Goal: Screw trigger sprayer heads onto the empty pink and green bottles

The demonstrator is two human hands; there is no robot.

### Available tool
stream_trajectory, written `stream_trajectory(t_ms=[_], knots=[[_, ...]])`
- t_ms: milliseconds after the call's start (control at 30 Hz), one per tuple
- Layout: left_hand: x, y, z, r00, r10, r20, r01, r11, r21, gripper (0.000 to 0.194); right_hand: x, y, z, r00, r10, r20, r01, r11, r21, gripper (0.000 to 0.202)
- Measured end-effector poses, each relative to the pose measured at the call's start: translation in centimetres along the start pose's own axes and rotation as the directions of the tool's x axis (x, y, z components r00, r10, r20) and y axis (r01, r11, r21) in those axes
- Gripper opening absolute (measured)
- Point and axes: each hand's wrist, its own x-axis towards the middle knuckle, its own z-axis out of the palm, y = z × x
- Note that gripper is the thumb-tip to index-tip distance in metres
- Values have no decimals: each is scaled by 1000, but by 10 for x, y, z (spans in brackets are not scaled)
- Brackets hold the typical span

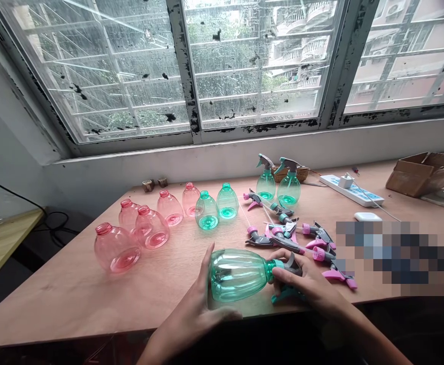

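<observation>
A translucent green spray bottle lies sideways in the air above the front of the table, its base to the left. My right hand grips its grey-and-teal spray head at the neck; part of the head is hidden by the fingers. At the base end, my left hand is open around the bottle, fingers stretched up beside it and thumb spread below. Several loose pink-and-grey spray heads lie just beyond the right hand. Two green bottles with spray heads stand farther back.
Several pink bottles without heads stand on the left of the table. Two headless green bottles stand mid-table. At the right are a power strip, a white case and an open cardboard box. Windows line the back.
</observation>
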Motion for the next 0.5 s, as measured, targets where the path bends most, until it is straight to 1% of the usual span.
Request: stream_trajectory(t_ms=[67, 233, 333, 500], knots=[[-1, 2, -1, 1000, -11, 6, 11, 1000, -27, 126, -1, -1, 0, 1000, 5, -8, -5, 1000, 4, 44], [0, 7, -3, 1000, -18, -4, 18, 1000, -22, 112, -2, -3, 2, 998, 27, -51, -27, 1000, 12, 50], [1, 7, -2, 1000, -9, -11, 9, 1000, -12, 112, -1, -3, 2, 999, 14, -31, -13, 1000, 28, 49], [0, 3, 0, 1000, 18, 5, -18, 1000, -17, 110, 1, -1, 2, 1000, -1, -8, 1, 999, 46, 44]])
